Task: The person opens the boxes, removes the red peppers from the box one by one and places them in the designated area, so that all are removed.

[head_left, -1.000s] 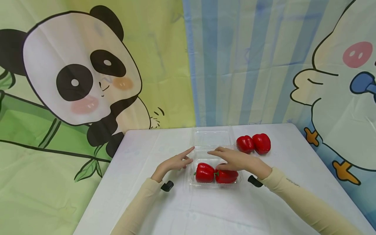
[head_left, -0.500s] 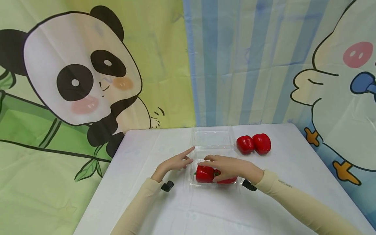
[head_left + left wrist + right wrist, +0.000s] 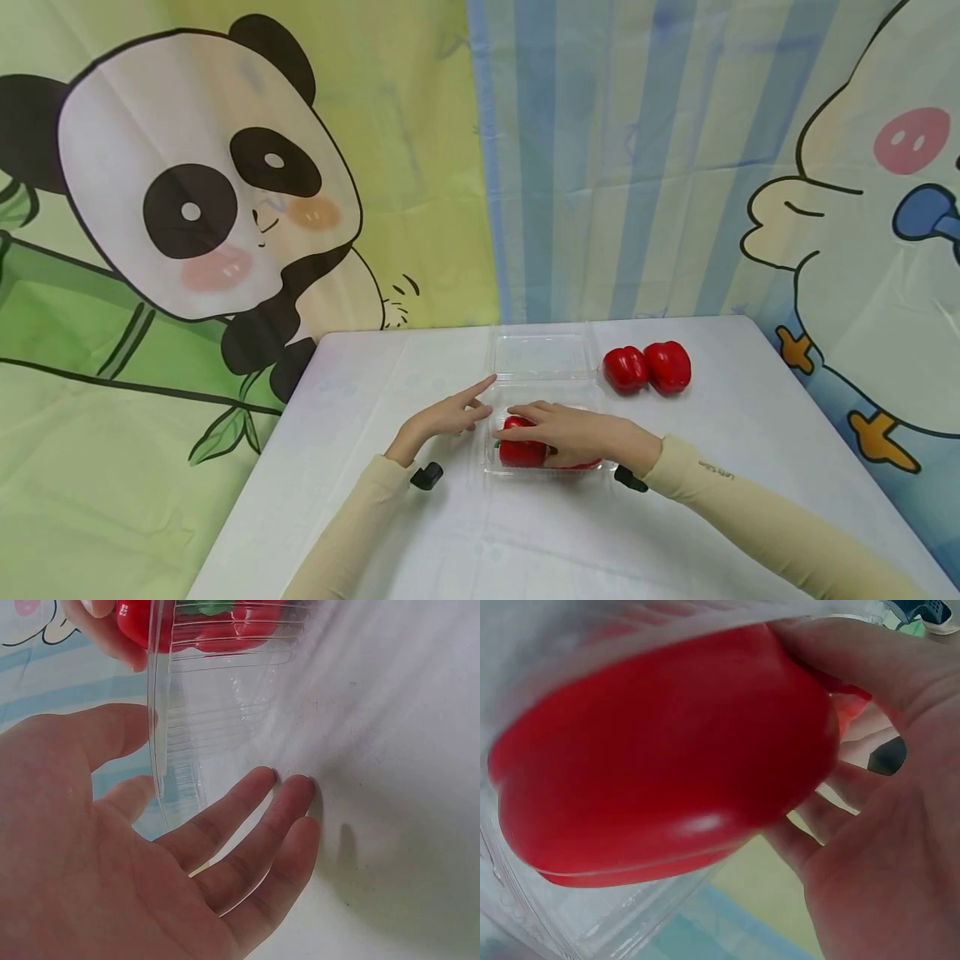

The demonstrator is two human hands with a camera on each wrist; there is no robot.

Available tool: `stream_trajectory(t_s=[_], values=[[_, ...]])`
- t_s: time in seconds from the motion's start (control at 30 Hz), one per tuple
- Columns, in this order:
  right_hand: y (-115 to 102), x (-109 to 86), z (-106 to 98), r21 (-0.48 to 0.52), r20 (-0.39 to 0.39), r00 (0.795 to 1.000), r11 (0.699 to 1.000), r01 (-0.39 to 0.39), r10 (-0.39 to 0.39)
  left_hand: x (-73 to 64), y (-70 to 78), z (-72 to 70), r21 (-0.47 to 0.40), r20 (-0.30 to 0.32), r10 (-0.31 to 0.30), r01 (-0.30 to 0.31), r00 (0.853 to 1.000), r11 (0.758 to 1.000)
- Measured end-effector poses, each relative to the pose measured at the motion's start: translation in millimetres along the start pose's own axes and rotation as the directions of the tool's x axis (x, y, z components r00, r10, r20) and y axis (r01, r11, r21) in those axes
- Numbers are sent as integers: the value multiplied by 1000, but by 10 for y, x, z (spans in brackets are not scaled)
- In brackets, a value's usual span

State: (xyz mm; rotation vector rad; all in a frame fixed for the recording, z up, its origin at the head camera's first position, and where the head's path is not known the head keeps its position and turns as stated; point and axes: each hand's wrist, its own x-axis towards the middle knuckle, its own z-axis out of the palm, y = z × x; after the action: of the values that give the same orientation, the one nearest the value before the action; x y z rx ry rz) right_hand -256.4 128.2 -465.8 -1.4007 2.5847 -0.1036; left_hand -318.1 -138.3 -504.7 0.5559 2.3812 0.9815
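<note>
A clear plastic clamshell box (image 3: 491,468) stands on the table, its lid (image 3: 543,354) folded back behind it. Two red bell peppers lie side by side in it. My left hand (image 3: 446,415) is at the box's left side with fingers extended; in the left wrist view the thumb (image 3: 127,735) meets the rim and several fingertips (image 3: 296,787) rest near the table. My right hand (image 3: 581,433) lies over the peppers, fingers spread across the left bell pepper (image 3: 519,452). It mostly covers the right bell pepper (image 3: 667,757), which fills the right wrist view and hides the fingertips.
Two more red bell peppers (image 3: 626,369) (image 3: 668,367) sit together to the right of the lid. The white table (image 3: 420,542) meets a cartoon-printed curtain (image 3: 420,167) at its back edge. Both wrists carry a small black camera (image 3: 427,476).
My right hand has moved left and down onto the peppers in the box, covering most of the right one. My left hand, the box and the two outer peppers have stayed put.
</note>
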Motion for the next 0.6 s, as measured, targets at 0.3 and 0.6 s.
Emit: stream_trajectory(t_s=[0.3,0.6], values=[[2,22,39,1,1,999,999,48,-48,7,-6,6,0,0,-1,1,1000,1000],[19,57,74,27,-1,999,999,36,-36,6,-7,5,2,0,5,-5,1000,1000]])
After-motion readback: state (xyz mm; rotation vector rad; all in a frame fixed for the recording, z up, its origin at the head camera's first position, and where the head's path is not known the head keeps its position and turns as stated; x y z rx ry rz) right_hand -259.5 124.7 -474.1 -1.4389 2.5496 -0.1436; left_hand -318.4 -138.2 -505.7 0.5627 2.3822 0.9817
